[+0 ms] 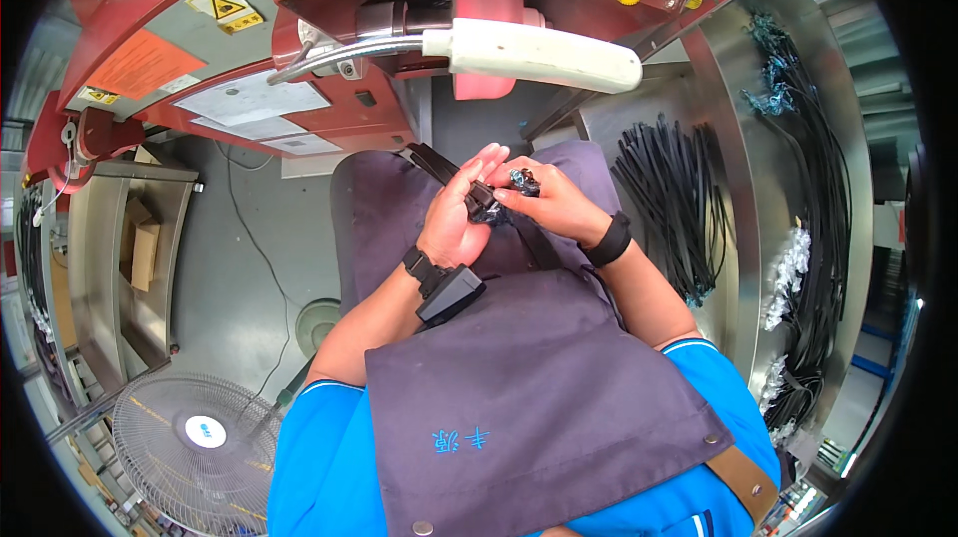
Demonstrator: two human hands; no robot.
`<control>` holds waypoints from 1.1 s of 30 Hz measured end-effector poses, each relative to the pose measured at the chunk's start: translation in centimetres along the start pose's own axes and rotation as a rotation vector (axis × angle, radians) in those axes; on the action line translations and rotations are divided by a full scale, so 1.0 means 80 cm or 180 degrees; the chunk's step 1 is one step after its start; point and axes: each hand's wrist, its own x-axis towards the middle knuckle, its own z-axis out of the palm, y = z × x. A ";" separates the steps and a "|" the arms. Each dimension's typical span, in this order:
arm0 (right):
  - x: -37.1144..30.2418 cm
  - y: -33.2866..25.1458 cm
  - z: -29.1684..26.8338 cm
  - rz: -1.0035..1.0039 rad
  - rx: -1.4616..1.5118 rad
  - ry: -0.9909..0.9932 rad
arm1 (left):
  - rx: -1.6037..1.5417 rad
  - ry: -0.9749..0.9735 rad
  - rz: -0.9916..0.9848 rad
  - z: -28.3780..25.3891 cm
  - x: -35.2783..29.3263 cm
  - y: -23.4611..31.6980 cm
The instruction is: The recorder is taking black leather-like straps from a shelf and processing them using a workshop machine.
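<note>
Over my lap, both hands meet at a bundle of flat black strips (433, 164). My left hand (454, 213) is partly closed on the strips, its palm turned inward and its fingers pointing up and to the right. In my right hand (564, 203), the fingers are bent round a dark bunched end (523, 181) with bluish, shiny bits, and the thumb reaches toward the left palm. Crinkled clear wrapping seems to show between the hands. What the strips are exactly I cannot make out. A purple-grey apron (479, 337) lies beneath them.
Ahead stands a red machine (399, 118) with a white handle (544, 53) hanging above my hands. Metal trays at the right hold long black strips (669, 208) and more strips (823, 198). A fan (160, 447) stands at the lower left, near a floor cable (261, 263).
</note>
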 end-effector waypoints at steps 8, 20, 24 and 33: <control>0.010 -0.018 -0.016 0.1296 0.0571 -0.0845 | 0.0205 -0.0125 0.0046 0.002 -0.006 0.005; 0.015 -0.038 -0.019 0.1480 0.1054 -0.0831 | 0.0350 -0.0804 -0.0188 -0.001 -0.010 0.016; 0.015 -0.048 -0.013 0.0987 0.0507 -0.0708 | 0.0324 -0.0594 -0.0113 -0.010 -0.009 0.010; 0.012 -0.044 -0.017 0.0275 -0.0267 -0.0157 | 0.0498 -0.0407 0.0387 -0.016 -0.007 0.013</control>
